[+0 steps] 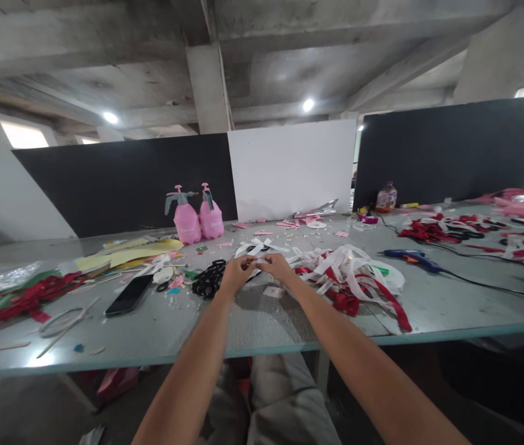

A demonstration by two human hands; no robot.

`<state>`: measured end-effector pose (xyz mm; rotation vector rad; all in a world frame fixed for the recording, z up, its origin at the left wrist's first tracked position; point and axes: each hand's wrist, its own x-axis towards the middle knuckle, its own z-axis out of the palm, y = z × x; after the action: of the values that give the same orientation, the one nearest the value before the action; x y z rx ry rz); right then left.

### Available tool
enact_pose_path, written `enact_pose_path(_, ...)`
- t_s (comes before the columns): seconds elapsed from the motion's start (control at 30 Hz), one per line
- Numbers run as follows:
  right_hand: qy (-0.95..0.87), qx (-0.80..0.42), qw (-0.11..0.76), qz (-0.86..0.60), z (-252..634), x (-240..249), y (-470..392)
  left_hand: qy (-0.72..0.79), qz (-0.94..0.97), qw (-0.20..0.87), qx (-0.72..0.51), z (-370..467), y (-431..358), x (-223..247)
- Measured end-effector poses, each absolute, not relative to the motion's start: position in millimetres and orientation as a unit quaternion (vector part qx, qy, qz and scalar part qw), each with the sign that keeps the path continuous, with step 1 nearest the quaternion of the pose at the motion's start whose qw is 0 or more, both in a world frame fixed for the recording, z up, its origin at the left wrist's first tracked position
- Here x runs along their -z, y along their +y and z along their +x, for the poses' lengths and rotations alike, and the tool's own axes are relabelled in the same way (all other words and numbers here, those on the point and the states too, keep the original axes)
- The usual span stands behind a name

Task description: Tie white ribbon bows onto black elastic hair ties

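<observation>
Over the middle of the table, my left hand (238,272) and my right hand (277,267) meet fingertip to fingertip. Both are closed in a pinch on a small white piece (257,262), perhaps ribbon, mostly hidden by the fingers. A heap of black ribbon or cord loops (209,279) lies just left of my left hand. To the right of my right hand is a tangled pile of white ribbons (346,262) mixed with red ribbon (398,314). A small pale label-like piece (274,292) rests below my right hand. White strips (259,246) lie just beyond my fingers.
A blue glue gun (413,258) with a black cord lies at right. Two pink spray bottles (198,219) stand behind. A phone (129,295), red ribbon (34,298) and yellow sheets (127,253) lie left. A bottle (387,198) stands by the back panel.
</observation>
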<state>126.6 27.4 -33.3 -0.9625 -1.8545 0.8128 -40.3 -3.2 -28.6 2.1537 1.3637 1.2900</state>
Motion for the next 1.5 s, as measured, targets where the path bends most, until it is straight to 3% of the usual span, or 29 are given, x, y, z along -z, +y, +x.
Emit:
enact_pose_path(0.4,-0.732,-0.377,0.416,-0.385,128.8,29.2,23.0,0.503,0.752,0.096,-0.415,-39.5,-10.7,20.5)
enact_pose_path(0.67,-0.794,-0.239,0.38,-0.41,132.0,36.9,30.0,0.545,0.794,-0.06,-0.261,-29.7,-17.2,13.1)
enact_pose_path(0.87,-0.779,-0.227,0.368,-0.454,136.2,42.3,36.3,0.545,0.808,-0.124,-0.187,-14.1,-12.1,20.0)
enact_pose_path(1.13,-0.755,-0.268,0.396,-0.449,134.3,38.6,33.6,0.558,0.798,-0.107,-0.199,-15.0,-14.0,19.3)
enact_pose_path(1.27,-0.738,-0.282,0.425,-0.442,133.7,34.8,32.8,0.556,0.782,-0.094,-0.265,-17.6,-18.7,16.8)
enact_pose_path(1.5,-0.747,-0.324,0.402,-0.419,131.5,37.4,31.9,0.514,0.789,-0.003,-0.337,-24.8,-20.4,15.2)
